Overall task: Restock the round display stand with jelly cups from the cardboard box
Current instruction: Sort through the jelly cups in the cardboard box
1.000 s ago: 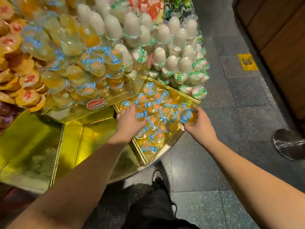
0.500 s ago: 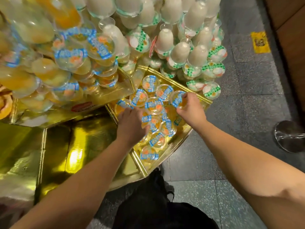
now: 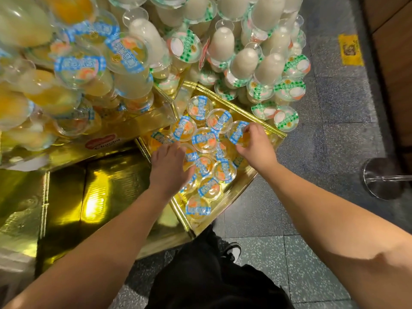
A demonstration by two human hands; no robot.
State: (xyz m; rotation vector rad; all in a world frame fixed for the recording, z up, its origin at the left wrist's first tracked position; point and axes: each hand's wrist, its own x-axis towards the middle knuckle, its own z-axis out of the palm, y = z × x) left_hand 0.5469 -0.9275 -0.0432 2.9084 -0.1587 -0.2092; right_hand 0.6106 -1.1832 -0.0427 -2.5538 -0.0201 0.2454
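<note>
Your right hand [image 3: 256, 148] pinches a jelly cup [image 3: 237, 132], same spot as half a second ago, at the gold tray's [image 3: 270, 130] far rim. Left hand [image 3: 169, 166] lies flat on the cups [image 3: 204, 140], unmoved. Bare tray only right of the cup.

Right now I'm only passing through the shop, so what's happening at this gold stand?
A person is filling a gold tray section with blue-lidded jelly cups. Their right hand pinches one cup at the far end of the pile, while the left hand rests open on the cups nearer in. Green-lidded white cups are stacked just behind.
</note>
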